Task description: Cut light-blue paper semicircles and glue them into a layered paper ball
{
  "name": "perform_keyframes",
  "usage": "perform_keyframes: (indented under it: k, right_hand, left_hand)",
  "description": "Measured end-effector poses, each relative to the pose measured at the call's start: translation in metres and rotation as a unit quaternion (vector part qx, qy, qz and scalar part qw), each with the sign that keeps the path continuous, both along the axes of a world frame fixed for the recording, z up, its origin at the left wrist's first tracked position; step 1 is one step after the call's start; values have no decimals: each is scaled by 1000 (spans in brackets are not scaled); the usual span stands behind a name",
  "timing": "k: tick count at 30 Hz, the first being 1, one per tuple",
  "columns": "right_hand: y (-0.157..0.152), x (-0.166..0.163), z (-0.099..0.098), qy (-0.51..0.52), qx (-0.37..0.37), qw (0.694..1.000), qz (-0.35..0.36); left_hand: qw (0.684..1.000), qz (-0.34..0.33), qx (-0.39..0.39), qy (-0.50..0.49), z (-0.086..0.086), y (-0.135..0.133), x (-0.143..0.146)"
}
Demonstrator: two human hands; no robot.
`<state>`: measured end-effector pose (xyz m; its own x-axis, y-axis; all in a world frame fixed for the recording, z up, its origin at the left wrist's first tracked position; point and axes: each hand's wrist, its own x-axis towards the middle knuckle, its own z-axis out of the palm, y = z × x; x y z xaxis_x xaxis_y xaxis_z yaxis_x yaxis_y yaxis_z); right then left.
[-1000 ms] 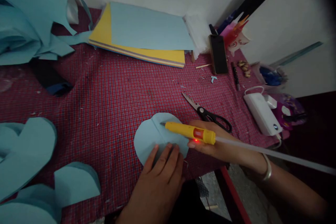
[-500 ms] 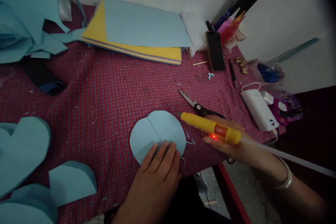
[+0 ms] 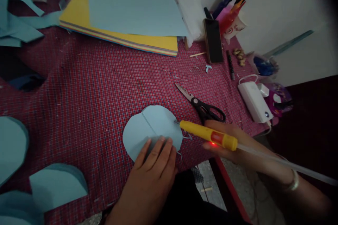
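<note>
A round light-blue paper cutout (image 3: pixel 150 128) with a crease line lies on the red checked cloth (image 3: pixel 92 88). My left hand (image 3: pixel 151 168) rests flat on its near edge, fingers stretched out and pressing it down. My right hand (image 3: pixel 232 146) grips a yellow glue gun (image 3: pixel 208 135) with a red light glowing; its tip sits at the cutout's right edge. A clear glue stick (image 3: pixel 285 163) trails from the gun's back.
Black-handled scissors (image 3: pixel 203 105) lie just beyond the gun. A stack of coloured paper sheets (image 3: pixel 124 17), a phone (image 3: pixel 213 40), a white power bank (image 3: pixel 253 102) and more blue cutouts (image 3: pixel 56 186) lie around. The table edge is near my body.
The glue gun's tip left the cutout's crease and drew back to the right, now sitting at the cutout's right edge. My left hand stayed pressed on the paper. The view shifted.
</note>
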<state>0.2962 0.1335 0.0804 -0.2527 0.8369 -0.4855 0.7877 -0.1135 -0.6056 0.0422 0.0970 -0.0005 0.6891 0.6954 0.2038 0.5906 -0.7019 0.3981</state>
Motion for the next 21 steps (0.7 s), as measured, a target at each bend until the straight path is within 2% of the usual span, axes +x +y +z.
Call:
perform_keyframes:
  k: [4,7,9,14,16,21]
  right_hand:
    - [37,-27,-10,29,72,996,47]
    - [50,-33,-13,29,85,994,63]
    - [41,-25,-11,37,70,995,63]
    - [-15,11,-2,13,-35,999,12]
    - [-29,16,-1,13,-46,999,-6]
    - [-14,1,-7,40,-13,999,-2]
  left_hand:
    - [1000,4,10,-2,2,1,-1]
    - [1000,2,15,-1,2,1,0]
    - [1000,1,14,4,2,1,0]
    - [1000,-4,16,10,2,1,0]
    - [1000,-4,17,8,3,3,0]
    - [1000,5,18,0,8,6,1]
